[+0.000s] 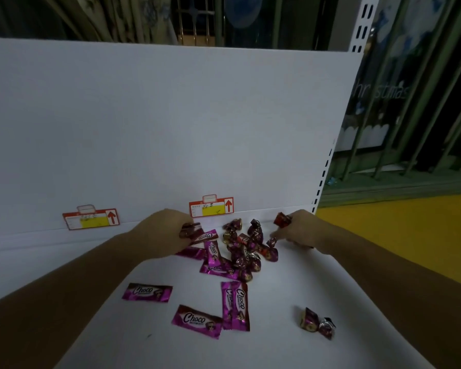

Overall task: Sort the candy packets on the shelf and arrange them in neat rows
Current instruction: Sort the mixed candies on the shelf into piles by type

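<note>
White shelf [277, 296]: carried all the candy, with a white back panel [171, 115] rising behind it.
Pile [241, 250]: lay toward the back of the shelf, between the two hands. It was a jumble of purple flat packets and dark twist-wrapped sweets lying over one another.
Left hand [165, 231]: was at the pile's left edge, fingers curled round a small bunch of packets [189, 230]. How many it held could not be told.
Right hand [302, 230]: was at the pile's right edge, thumb and fingers pinching a red sweet [282, 219] close to the back panel. The lower fingers pointed at the pile; whether they touched a sweet could not be told.
Loose packets: lay nearer the person, apart from the pile. One packet [147, 292] lay crosswise on the left and a second packet [196, 321] lay tilted, nearer still. Just beside the second, a pair [235, 306] lay lengthwise and overlapping.
Twist sweets [317, 323]: two lay together at the near right, well apart from the pile.
Price tags: a left tag [91, 218] and a right tag [211, 206], both red and yellow, stood at the foot of the back panel. The right tag was just behind the pile.
Post [361, 27]: slotted and white, stood at the panel's right edge.
Floor [410, 235]: was yellow, to the right of the shelf.
</note>
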The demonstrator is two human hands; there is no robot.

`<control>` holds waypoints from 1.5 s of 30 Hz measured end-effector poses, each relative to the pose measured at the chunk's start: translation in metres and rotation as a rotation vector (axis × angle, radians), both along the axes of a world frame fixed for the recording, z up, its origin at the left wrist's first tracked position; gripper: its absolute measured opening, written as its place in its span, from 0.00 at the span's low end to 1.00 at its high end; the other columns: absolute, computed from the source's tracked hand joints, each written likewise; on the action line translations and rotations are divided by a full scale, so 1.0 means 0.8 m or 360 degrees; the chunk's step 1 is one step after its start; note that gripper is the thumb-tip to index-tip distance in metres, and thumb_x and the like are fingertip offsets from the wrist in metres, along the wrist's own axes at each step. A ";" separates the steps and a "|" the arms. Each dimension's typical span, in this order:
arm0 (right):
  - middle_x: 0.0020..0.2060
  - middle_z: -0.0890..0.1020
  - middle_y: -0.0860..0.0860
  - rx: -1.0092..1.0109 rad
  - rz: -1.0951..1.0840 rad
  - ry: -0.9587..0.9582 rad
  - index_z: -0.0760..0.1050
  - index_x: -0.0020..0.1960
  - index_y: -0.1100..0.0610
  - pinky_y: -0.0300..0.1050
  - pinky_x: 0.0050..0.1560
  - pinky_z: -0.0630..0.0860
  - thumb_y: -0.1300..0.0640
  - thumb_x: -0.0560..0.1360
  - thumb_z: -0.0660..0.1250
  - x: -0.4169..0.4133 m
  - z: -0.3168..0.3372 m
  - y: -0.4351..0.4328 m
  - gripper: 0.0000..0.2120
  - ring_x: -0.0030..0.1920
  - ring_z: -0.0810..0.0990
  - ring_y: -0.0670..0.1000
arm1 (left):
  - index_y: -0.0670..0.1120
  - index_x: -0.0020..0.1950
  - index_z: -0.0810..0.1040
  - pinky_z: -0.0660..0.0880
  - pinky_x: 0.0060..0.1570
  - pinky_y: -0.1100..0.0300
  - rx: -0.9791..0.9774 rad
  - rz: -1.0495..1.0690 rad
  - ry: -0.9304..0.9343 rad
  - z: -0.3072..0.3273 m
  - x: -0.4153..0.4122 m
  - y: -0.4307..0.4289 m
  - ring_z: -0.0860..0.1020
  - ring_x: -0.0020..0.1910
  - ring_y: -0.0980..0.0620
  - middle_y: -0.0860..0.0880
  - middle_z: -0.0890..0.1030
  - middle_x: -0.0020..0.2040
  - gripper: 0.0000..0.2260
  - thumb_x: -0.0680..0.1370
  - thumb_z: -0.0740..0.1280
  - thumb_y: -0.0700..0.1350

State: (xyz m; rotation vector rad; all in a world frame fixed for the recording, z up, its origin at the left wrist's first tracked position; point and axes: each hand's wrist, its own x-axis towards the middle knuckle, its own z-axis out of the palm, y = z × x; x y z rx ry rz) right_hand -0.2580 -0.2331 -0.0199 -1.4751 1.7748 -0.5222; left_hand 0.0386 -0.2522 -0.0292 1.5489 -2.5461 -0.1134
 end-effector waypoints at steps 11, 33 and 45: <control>0.29 0.71 0.52 0.0092 0.0382 0.0521 0.68 0.33 0.58 0.37 0.26 0.64 0.57 0.70 0.67 0.037 -0.003 -0.008 0.11 0.28 0.69 0.49 | 0.42 0.49 0.72 0.67 0.18 0.64 0.0640 0.0668 0.1817 0.055 0.013 0.050 0.72 0.20 0.48 0.40 0.76 0.29 0.08 0.76 0.56 0.33; 0.29 0.79 0.54 -0.0232 0.0210 -0.0716 0.76 0.40 0.57 0.38 0.26 0.66 0.66 0.67 0.71 -0.045 -0.032 0.028 0.07 0.25 0.72 0.48 | 0.40 0.54 0.74 0.60 0.19 0.67 0.0777 0.1229 0.2108 0.031 0.016 0.208 0.63 0.20 0.53 0.45 0.75 0.28 0.11 0.75 0.57 0.36; 0.29 0.74 0.55 -0.0264 0.0013 -0.1282 0.73 0.47 0.64 0.39 0.21 0.65 0.70 0.74 0.53 -0.012 0.022 0.065 0.10 0.25 0.70 0.50 | 0.39 0.53 0.76 0.60 0.19 0.64 0.0601 0.1196 0.1847 0.050 0.043 0.276 0.63 0.21 0.54 0.49 0.69 0.25 0.08 0.79 0.61 0.41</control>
